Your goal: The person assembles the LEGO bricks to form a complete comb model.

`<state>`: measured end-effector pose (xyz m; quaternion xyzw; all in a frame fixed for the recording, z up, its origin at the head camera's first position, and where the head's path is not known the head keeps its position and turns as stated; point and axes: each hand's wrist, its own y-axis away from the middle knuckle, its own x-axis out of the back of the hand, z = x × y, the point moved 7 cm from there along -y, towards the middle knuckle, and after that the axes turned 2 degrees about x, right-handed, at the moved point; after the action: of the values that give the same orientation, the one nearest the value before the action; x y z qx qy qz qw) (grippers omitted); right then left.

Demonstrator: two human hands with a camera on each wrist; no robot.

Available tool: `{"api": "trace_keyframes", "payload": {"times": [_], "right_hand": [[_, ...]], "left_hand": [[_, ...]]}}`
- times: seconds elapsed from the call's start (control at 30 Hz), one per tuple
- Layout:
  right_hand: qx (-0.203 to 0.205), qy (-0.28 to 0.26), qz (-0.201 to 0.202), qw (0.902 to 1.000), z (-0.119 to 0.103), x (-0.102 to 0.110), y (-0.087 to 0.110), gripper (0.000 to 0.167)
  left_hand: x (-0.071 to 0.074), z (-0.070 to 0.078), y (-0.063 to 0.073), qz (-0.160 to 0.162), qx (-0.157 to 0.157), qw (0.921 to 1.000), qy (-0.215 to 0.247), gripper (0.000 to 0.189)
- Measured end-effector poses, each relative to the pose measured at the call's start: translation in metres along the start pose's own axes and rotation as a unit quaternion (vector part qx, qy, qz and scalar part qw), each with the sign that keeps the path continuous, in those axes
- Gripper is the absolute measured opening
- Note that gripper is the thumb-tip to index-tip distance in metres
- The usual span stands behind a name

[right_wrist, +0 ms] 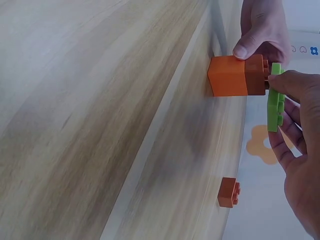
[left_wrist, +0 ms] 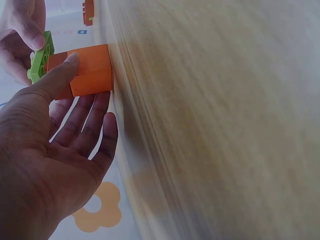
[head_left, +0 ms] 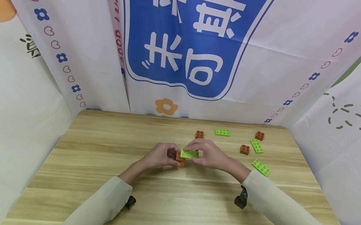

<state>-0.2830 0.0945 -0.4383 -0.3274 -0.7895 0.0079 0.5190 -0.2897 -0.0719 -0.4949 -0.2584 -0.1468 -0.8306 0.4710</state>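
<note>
A small stack stands on the table: an orange block [right_wrist: 227, 76] below and a brown brick [right_wrist: 255, 75] with studs on top. My left hand [head_left: 160, 156] grips this stack, with the thumb on one side and fingers on the other. A flat lime-green brick [head_left: 189, 153] is pinched between thumb and fingers of my right hand [head_left: 209, 154]. In the right wrist view the green brick lies right at the brown brick's studs, overhanging to the right hand's side. Whether the studs are pressed in cannot be told.
Behind the hands lie a loose brown brick [head_left: 199, 134] and a green brick [head_left: 222, 132]. Toward the right are two more brown bricks, one nearer [head_left: 244, 149], and two green ones, one nearest the right sleeve [head_left: 261, 167]. Printed cloth [head_left: 271, 63] surrounds the wooden table [head_left: 106, 130].
</note>
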Motion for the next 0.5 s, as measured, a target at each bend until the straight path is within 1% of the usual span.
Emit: {"api": "trace_keyframes", "payload": {"times": [0.33,0.5], "right_hand": [[0.014,0.009,0.0,0.9999,-0.0016,-0.0066,-0.0057,0.035],[0.014,0.012,-0.011,0.9998,-0.0054,-0.0072,-0.0087,0.036]], "left_hand": [[-0.0008,-0.0011,0.0002,0.0,-0.008,1.0,0.001,0.03],[-0.0005,-0.0003,0.0002,-0.001,-0.008,0.9999,0.006,0.028]]}}
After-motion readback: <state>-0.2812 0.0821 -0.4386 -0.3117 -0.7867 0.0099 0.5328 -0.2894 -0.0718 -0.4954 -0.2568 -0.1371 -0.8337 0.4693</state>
